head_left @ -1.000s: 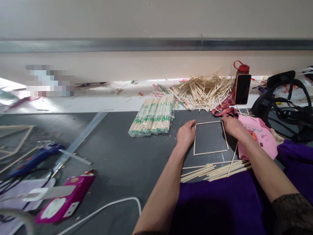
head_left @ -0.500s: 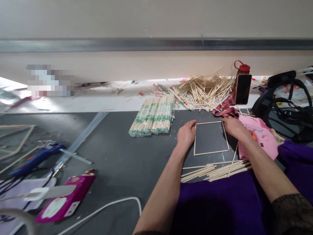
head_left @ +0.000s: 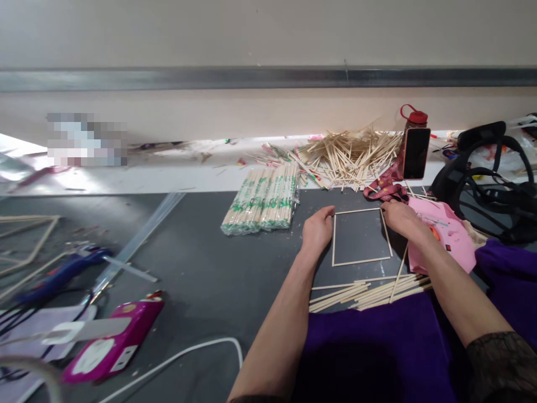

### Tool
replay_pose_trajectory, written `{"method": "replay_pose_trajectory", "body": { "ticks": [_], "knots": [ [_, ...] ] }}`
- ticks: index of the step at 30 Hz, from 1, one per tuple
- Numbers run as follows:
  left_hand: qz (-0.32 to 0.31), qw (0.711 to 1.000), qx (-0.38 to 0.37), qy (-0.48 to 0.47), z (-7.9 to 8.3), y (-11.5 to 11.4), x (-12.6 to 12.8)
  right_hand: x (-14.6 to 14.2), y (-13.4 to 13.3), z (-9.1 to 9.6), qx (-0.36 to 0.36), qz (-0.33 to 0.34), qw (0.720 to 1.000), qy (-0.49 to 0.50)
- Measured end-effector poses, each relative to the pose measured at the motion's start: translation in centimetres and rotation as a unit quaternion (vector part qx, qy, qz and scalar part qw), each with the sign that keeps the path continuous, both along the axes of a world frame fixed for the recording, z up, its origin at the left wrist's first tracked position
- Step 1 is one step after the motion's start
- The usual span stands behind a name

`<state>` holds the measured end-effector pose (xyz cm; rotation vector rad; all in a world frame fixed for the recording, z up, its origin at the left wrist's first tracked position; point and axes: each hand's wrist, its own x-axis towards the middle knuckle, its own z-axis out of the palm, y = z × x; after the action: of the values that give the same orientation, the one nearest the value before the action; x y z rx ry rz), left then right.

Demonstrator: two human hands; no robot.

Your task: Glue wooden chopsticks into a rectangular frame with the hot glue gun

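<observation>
A square frame of thin wooden sticks lies on the dark grey table. My left hand is closed at its far left corner, thumb and fingers pinched there. At the far right corner, my right hand pinches the frame, its fingertips partly hidden behind the hand. Close to my body, in front of the frame, rests a row of loose wooden sticks. Left of my left hand sit clear-wrapped packs of wooden chopsticks with green print.
A heap of loose sticks lies by the wall, beside a phone leaning on a red-capped bottle. A pink pouch is near my right forearm. Leftward are a blue glue gun, clear glue sticks and a magenta power strip.
Almost nothing differs. Both hands stay at the frame's far corners, and the view has shifted only slightly.
</observation>
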<state>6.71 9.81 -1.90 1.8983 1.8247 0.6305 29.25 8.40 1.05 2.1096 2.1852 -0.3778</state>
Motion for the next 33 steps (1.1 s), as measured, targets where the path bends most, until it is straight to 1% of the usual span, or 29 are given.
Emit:
{"method": "replay_pose_trajectory", "body": {
  "ticks": [3, 5, 8, 10, 11, 13, 15, 16, 18, 21, 24, 27, 33],
  "knots": [
    [-0.003, 1.000, 0.003, -0.005, 0.1, 0.0, -0.1, 0.0, -0.2, 0.5, 0.008, -0.006, 1.000, -0.001],
    [0.011, 1.000, 0.007, -0.002, 0.6, -0.2, -0.2, 0.0, -0.7, 1.2, 0.023, -0.013, 1.000, -0.003],
    [0.031, 0.999, 0.031, 0.006, 2.5, -1.4, -0.3, 0.1, -2.1, 2.9, 0.075, 0.007, 0.997, 0.023],
    [0.004, 0.998, 0.056, -0.015, 4.2, -2.9, -0.3, 0.1, -3.4, 4.1, 0.091, 0.047, 0.993, 0.057],
    [-0.017, 0.997, 0.065, -0.025, 5.1, -3.7, -0.3, 0.1, -4.0, 4.6, 0.083, 0.068, 0.992, 0.066],
    [-0.057, 0.996, 0.065, -0.017, 6.3, -5.5, -0.5, 0.0, -5.3, 5.3, 0.043, 0.092, 0.994, 0.050],
    [-0.071, 0.996, 0.048, 0.029, 6.7, -7.0, -1.0, 0.0, -6.4, 5.5, -0.001, 0.091, 0.996, 0.004],
    [-0.072, 0.995, 0.034, 0.056, 6.6, -7.6, -1.3, 0.1, -6.9, 5.3, -0.016, 0.085, 0.996, -0.017],
    [-0.069, 0.994, -0.001, 0.091, 5.8, -8.4, -2.1, 0.3, -7.7, 4.6, -0.028, 0.082, 0.996, -0.037],
    [-0.058, 0.993, -0.052, 0.088, 4.3, -9.0, -3.1, 0.7, -8.6, 3.1, -0.004, 0.111, 0.993, -0.026],
    [-0.047, 0.993, -0.083, 0.072, 3.1, -9.5, -3.2, 0.9, -9.2, 1.8, 0.025, 0.146, 0.989, -0.017],
    [-0.042, 0.993, -0.092, 0.055, 2.4, -10.0, -2.7, 0.8, -9.5, 1.1, 0.033, 0.157, 0.987, -0.013],
    [-0.041, 0.997, -0.069, 0.019, 1.6, -10.4, -2.2, 0.6, -9.5, 0.4, 0.035, 0.154, 0.988, -0.003]
  ]
}}
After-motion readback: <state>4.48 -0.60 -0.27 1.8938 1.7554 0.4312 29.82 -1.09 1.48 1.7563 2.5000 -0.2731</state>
